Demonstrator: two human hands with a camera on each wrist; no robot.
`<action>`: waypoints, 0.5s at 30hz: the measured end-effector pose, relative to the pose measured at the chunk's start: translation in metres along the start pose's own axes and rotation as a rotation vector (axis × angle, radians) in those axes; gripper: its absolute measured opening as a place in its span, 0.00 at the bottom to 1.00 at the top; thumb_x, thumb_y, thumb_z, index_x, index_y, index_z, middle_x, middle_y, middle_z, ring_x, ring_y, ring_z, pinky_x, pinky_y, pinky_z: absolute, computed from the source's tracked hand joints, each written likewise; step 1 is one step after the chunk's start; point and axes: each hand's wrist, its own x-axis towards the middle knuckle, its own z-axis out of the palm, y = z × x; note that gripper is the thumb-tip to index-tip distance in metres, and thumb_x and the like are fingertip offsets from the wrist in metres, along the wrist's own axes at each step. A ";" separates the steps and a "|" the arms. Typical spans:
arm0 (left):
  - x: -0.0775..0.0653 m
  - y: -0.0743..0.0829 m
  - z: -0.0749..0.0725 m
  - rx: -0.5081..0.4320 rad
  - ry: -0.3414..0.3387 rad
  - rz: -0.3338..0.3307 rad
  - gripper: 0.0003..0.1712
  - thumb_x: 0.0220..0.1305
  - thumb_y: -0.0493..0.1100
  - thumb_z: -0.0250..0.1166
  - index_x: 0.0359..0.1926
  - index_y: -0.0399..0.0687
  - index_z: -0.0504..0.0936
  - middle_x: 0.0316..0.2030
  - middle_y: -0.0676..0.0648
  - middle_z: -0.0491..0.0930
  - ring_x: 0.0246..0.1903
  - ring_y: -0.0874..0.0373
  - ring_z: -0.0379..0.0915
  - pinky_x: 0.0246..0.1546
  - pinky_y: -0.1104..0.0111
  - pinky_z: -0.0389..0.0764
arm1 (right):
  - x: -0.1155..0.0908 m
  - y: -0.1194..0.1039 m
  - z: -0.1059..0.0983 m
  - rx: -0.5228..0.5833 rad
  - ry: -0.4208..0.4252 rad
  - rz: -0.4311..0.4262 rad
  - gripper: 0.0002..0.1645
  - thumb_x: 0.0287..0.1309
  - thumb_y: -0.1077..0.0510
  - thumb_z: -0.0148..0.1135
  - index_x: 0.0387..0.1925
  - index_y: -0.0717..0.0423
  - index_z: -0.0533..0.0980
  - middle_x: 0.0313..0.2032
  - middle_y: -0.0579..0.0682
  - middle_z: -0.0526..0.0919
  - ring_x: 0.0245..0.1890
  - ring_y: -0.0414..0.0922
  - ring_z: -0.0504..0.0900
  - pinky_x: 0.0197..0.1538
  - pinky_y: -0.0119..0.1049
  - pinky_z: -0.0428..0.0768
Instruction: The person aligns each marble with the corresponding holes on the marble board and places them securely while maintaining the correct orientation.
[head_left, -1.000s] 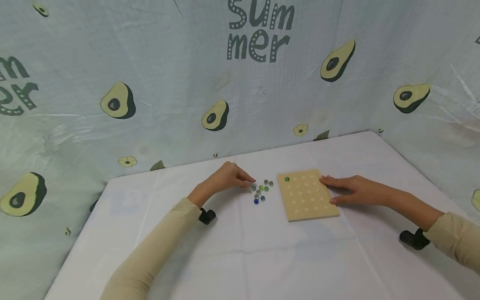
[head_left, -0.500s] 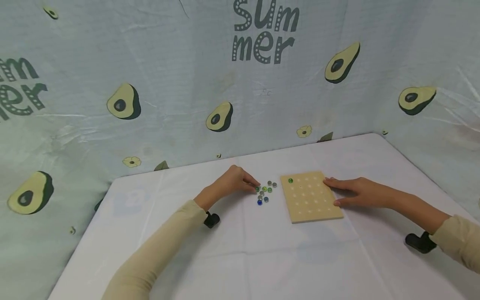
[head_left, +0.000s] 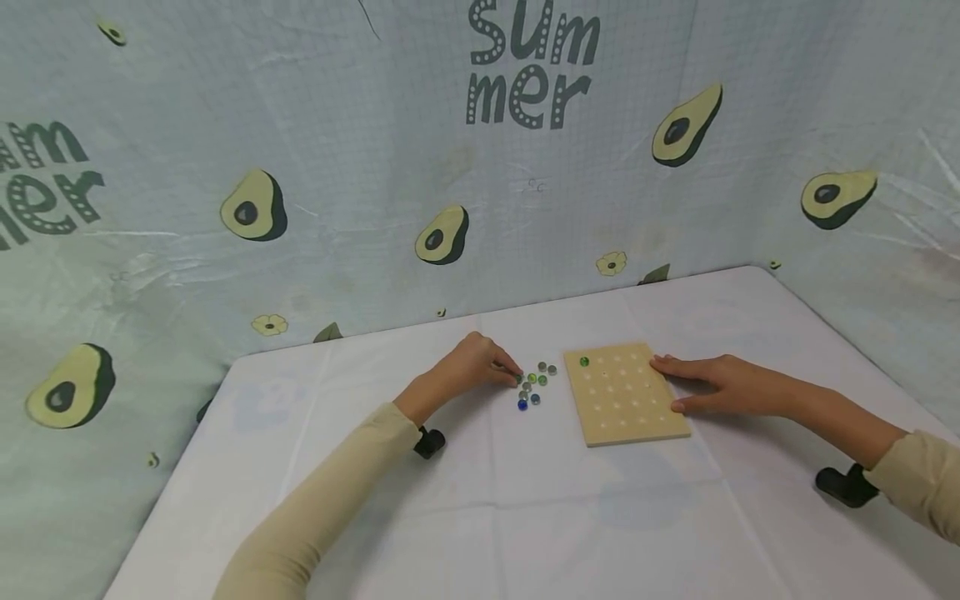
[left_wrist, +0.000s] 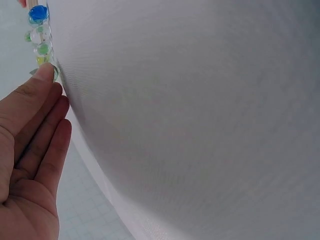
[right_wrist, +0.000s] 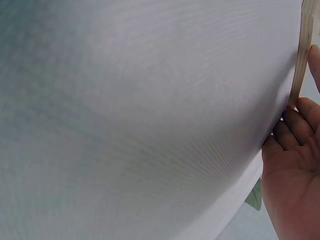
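My left hand (head_left: 474, 363) reaches in from the left, thumb and index fingertip closed around a greenish glass marble (left_wrist: 55, 74). In the head view this marble sits at the left edge of a loose group of marbles (head_left: 532, 378), green, clear and blue. A square wooden board (head_left: 637, 427) with rows of small hollows lies right of the group. One green marble (head_left: 584, 362) rests in the hollow at its far left corner. My right hand (head_left: 716, 385) touches the board's right edge with fingers and thumb extended; in the right wrist view the fingertips meet its wooden side (right_wrist: 300, 75).
A white cloth (head_left: 420, 533) covers the table. Behind it hangs a pale curtain (head_left: 337, 167) printed with avocados and lettering. Black wrist cameras show under both forearms, the left one (head_left: 430, 443) and the right one (head_left: 847, 486).
My left fingertips have moved slightly right and closed on the greenish marble at the group's edge. The right hand stays at the board. The head view has shifted a little.
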 end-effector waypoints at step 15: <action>0.006 0.016 -0.010 -0.113 0.219 0.057 0.10 0.60 0.42 0.75 0.43 0.47 0.92 0.40 0.50 0.90 0.44 0.59 0.86 0.42 0.72 0.83 | -0.001 0.000 -0.001 0.006 -0.007 0.016 0.51 0.61 0.29 0.62 0.76 0.52 0.64 0.72 0.61 0.65 0.72 0.64 0.64 0.66 0.63 0.69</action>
